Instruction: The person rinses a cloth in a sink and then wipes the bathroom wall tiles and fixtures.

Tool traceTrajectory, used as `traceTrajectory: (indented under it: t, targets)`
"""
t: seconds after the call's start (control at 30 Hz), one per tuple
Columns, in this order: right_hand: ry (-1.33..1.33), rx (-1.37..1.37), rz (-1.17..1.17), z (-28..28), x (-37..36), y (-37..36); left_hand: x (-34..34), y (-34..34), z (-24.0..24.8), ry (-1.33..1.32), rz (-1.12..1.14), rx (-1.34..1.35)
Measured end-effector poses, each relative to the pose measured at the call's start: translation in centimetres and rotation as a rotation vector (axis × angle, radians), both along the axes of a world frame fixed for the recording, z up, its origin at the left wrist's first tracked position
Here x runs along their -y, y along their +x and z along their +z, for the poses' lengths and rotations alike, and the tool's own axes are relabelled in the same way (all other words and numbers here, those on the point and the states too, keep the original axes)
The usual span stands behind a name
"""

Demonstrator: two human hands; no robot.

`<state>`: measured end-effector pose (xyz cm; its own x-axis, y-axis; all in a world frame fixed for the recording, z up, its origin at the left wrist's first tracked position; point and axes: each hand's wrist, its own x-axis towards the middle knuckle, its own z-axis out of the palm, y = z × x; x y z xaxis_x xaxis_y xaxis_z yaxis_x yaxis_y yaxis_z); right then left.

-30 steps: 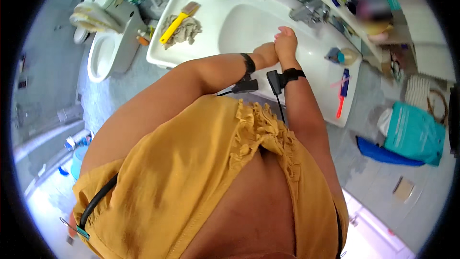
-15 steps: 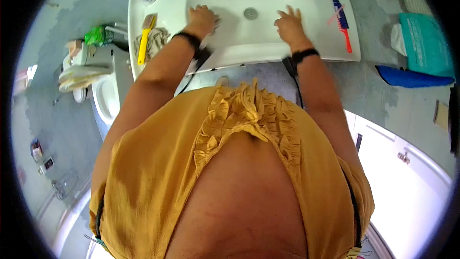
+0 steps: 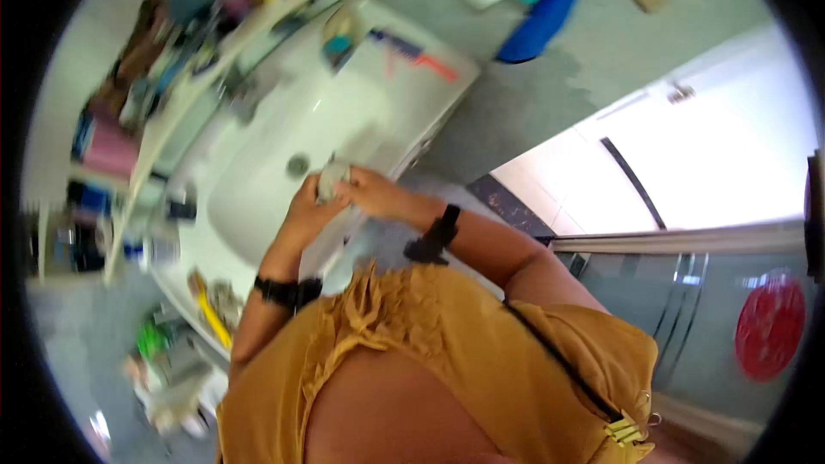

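Observation:
Both hands come together over the near edge of the white washbasin (image 3: pixel 258 206). My left hand (image 3: pixel 308 215) and my right hand (image 3: pixel 378 194) close round a small, pale grey, roundish thing (image 3: pixel 333 179). Its kind is too blurred to tell. Just beyond it in the basin is the metal drain (image 3: pixel 298 165). A black band with a dark box circles each wrist.
On the basin's right rim lie a dark blue comb (image 3: pixel 394 41) and a red-handled one (image 3: pixel 436 67). A yellow-handled brush (image 3: pixel 213 316) rests at the left end. A crowded shelf (image 3: pixel 163 133) runs behind the basin. A white door (image 3: pixel 670 155) stands to the right.
My view has swung to the right. My hands, apart over the basin before, have come together at its near edge round the pale roundish thing.

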<state>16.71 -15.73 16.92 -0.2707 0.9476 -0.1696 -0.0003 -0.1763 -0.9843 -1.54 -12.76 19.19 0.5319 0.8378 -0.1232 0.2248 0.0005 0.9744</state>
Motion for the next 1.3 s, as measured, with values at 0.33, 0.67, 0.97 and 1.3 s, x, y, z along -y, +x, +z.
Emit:
traceTrajectory:
  t: [0.33, 0.67, 0.97, 1.3]
  targets:
    - [0.348, 0.659, -0.363, 4.0, 5.7, 10.3, 0.7, 7.1, 0.8, -0.077, 0.047, 0.048]
    - [-0.110, -0.018, -0.520, 3.3, 10.3, 14.7, 1.7, 7.4, 2.1, 0.140, -0.592, -0.079]
    - [-0.335, 0.440, -0.509, -1.9, 16.1, 18.5, 3.8, -4.8, -10.0, 0.775, -0.339, -0.802]
    - [-0.241, 0.597, -0.390, -0.5, 14.4, 15.3, -4.0, -7.1, -9.5, 0.500, 0.163, -0.676]
